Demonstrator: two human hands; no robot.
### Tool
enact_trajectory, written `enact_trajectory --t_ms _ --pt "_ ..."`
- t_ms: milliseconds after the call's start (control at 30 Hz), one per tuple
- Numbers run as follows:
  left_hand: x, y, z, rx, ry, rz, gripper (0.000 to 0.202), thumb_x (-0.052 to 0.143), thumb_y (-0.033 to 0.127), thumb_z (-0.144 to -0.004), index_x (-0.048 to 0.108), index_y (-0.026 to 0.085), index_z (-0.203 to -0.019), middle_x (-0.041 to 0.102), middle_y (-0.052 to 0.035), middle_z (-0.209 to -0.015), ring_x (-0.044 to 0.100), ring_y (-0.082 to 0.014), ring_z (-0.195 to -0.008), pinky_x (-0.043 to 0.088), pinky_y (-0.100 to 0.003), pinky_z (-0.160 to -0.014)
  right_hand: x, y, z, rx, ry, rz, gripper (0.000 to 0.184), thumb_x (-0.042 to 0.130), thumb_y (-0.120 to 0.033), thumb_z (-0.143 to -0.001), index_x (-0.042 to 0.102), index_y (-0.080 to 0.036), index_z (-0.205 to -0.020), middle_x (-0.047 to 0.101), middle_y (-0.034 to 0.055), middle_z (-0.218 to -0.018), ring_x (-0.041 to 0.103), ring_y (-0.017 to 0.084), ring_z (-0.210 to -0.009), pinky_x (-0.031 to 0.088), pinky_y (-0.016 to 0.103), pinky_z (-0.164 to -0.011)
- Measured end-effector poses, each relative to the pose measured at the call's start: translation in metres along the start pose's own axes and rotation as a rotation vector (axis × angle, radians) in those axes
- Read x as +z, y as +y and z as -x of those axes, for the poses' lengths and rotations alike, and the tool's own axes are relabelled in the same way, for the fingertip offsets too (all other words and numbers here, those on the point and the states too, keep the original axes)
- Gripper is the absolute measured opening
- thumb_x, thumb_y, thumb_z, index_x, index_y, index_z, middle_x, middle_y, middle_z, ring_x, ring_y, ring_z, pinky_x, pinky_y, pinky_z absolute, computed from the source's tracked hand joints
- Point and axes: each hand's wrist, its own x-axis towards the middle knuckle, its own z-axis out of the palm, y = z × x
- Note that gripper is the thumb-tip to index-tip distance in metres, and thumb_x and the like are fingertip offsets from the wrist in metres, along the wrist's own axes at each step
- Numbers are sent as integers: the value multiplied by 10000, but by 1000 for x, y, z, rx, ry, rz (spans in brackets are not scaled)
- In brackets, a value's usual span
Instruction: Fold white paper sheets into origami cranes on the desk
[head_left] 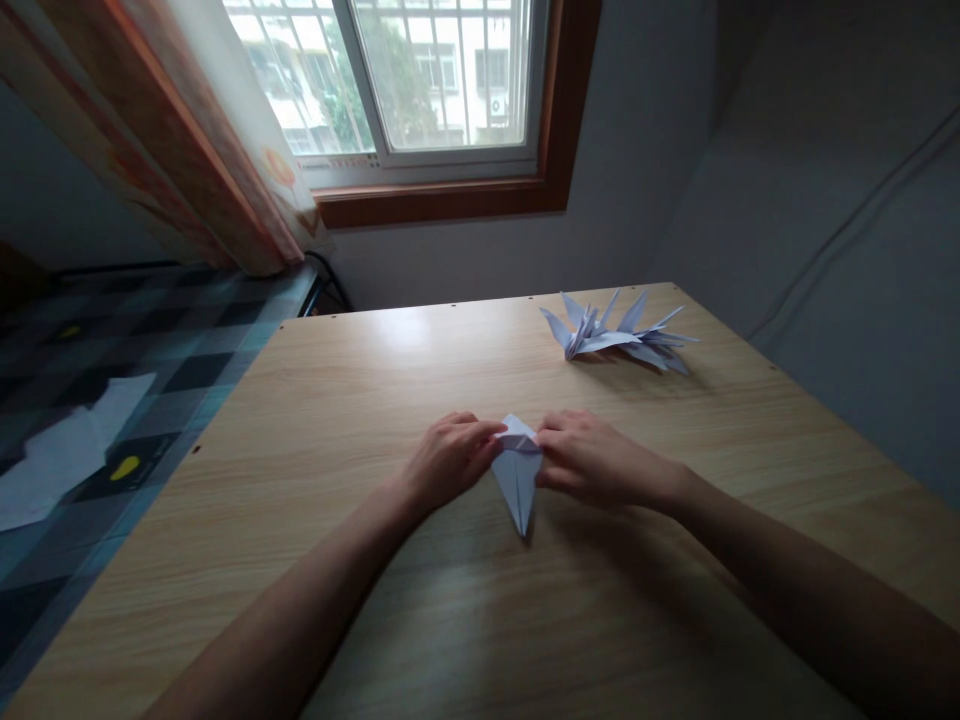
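A folded piece of white paper (517, 482), kite-shaped with a long point toward me, is between my two hands over the wooden table (360, 380). My left hand (456, 452) pinches its upper left edge, thumb and fingers pressed together. On the opposite side, my right hand (581, 455) grips the upper right edge with curled fingers. A crease runs down the middle of the lower point, and a small peak shows above the fingers. Parts of the paper's side edges are hidden by my fingertips.
Several folded white paper cranes (619, 335) stand clustered at the table's far right. Left of the table, white paper sheets (56, 465) lie on a checked cloth (225, 300). A window (450, 80) with a curtain (172, 130) is beyond the far edge.
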Motion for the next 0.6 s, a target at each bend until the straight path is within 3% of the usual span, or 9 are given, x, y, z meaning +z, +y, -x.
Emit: enact_trajectory --t_ms 167,300,433,600 --pt "3 1 0 -185 93 54 341 604 193 -857 578 185 -1196 664 0 -751 596 -136 -653 499 -281 -671 18 4 -11 224 170 -37 141 551 -189 -914 627 -174 -796 646 67 -877 561 219 -885 404 344 -813" --pt "7 -4 -1 -252 52 -42 543 669 177 -804 476 187 -1312 647 4 -776 582 -173 -728 501 -337 -741 31 6 -16 352 259 -83 69 615 -203 -868 636 -183 -931 654 72 -935 555 242 -927 387 371 -832" --pt "7 -5 -2 -250 6 -152 353 658 234 -824 584 206 -1168 652 -65 -993 570 -242 -943 484 -426 -854 34 2 -17 422 303 -124 261 620 -212 -865 604 -188 -1125 646 95 -1062 556 256 -991 373 390 -860" --pt "5 0 -2 -247 -13 -220 267 629 259 -844 608 190 -1101 626 -92 -1070 535 -277 -1015 467 -454 -878 38 -1 -17 422 320 -141 139 639 -265 -853 625 -191 -970 640 75 -985 555 243 -940 367 363 -815"
